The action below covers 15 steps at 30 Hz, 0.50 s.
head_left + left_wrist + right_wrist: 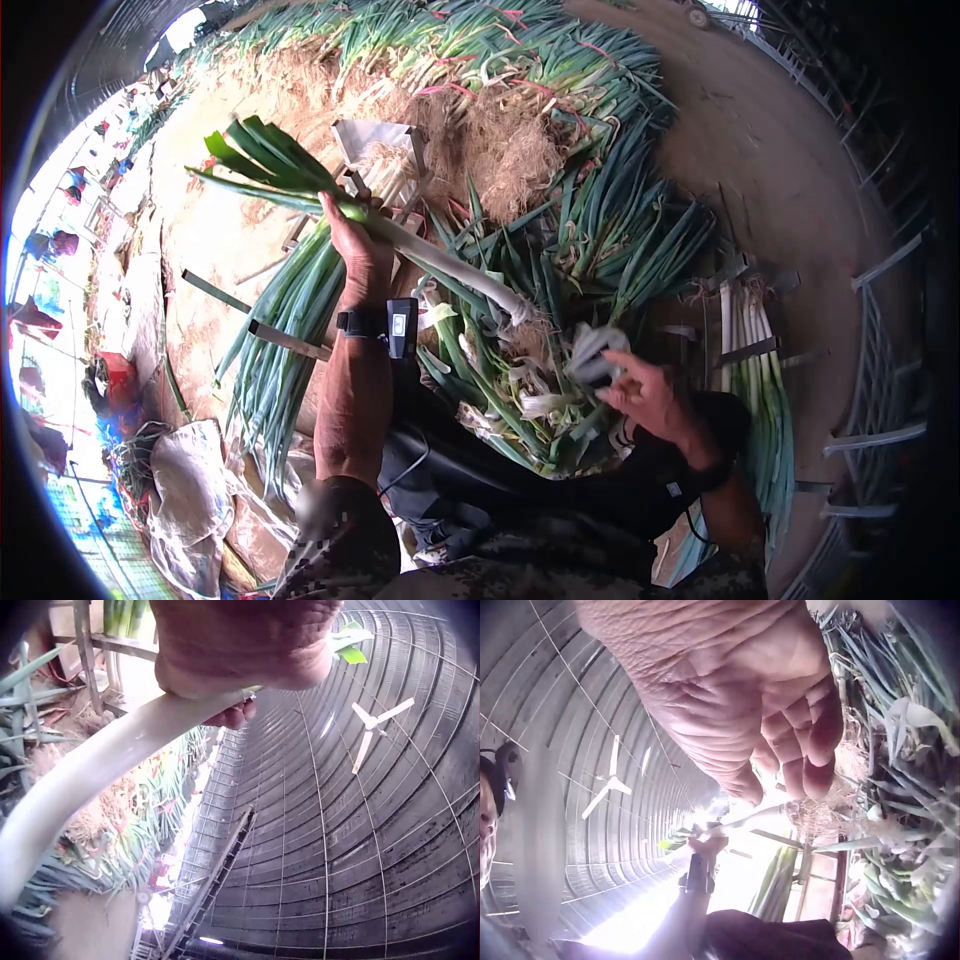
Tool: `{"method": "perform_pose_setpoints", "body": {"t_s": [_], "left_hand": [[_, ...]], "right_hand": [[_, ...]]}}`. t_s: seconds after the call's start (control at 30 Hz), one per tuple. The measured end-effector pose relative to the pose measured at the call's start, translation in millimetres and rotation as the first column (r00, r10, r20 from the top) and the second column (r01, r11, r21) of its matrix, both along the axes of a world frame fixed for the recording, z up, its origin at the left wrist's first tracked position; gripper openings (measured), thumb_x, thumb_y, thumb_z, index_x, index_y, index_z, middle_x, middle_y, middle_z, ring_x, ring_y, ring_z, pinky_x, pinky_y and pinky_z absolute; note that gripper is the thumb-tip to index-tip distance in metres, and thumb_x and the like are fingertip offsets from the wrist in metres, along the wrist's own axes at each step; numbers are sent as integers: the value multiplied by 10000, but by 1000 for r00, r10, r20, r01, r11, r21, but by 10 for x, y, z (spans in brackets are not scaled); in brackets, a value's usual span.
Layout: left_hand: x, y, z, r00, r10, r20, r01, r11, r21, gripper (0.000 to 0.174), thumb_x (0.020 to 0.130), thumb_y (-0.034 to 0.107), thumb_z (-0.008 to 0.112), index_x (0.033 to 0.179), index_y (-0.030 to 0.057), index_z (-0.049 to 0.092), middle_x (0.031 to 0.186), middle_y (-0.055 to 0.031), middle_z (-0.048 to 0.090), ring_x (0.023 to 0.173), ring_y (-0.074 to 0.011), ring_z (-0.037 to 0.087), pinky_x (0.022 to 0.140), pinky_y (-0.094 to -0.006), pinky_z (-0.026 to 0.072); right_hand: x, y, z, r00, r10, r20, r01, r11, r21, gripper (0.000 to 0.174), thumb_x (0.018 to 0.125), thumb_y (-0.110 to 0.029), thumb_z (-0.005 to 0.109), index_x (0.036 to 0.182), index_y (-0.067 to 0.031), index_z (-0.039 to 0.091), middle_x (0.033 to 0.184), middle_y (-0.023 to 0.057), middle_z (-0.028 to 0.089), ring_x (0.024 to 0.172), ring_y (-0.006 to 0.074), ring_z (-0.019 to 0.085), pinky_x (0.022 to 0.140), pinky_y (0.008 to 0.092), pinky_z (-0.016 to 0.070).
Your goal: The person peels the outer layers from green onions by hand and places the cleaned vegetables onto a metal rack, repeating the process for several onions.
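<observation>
My left hand (pixel 352 232) grips a long green onion (pixel 455 272) just below its dark leaves, its white stalk slanting down to the right toward the roots. The left wrist view shows the pale stalk (pixel 97 761) running out from under the hand (pixel 244 645). My right hand (pixel 648 392) is beyond the root end, its fingers (pixel 817 739) loosely bent with nothing held between them. A blurred whitish peel (pixel 592 352) is beside its fingertips in the head view. Below lies a heap of stripped leaves and peels (pixel 520 400).
Trimmed green onions (pixel 285 340) lie across a metal rack on the left, and more white-stalked ones (pixel 750 340) rest on a rack at right. Untrimmed, rooty bundles (pixel 520 150) cover the ground ahead. Plastic sheeting (pixel 190 475) lies at lower left.
</observation>
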<state>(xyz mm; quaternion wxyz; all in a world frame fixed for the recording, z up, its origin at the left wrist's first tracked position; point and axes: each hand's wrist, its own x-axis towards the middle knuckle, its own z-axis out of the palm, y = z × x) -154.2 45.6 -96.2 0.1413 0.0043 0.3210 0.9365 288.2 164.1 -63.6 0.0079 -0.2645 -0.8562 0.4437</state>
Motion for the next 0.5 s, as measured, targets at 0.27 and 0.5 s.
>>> {"method": "perform_pose_setpoints", "body": {"t_s": [0.27, 0.5], "left_hand": [[27, -4, 33, 982, -186, -40, 190, 947, 260, 626, 896, 686, 496, 1083, 93, 565, 850, -84, 567, 728, -225, 522, 665, -350, 470], [-68, -27, -52, 983, -178, -38, 180, 921, 346, 700, 914, 672, 449, 1132, 15, 548, 813, -87, 508, 679, -210, 489, 628, -331, 457]], "right_hand": [[-835, 0, 31, 934, 43, -356, -21, 998, 64, 245, 882, -86, 701, 1111, -13, 654, 964, 112, 693, 754, 179, 678, 668, 288, 538], [-997, -23, -47, 926, -8, -377, 49, 994, 101, 190, 879, -87, 697, 1056, -25, 669, 925, 107, 697, 765, 192, 695, 657, 299, 547]]}}
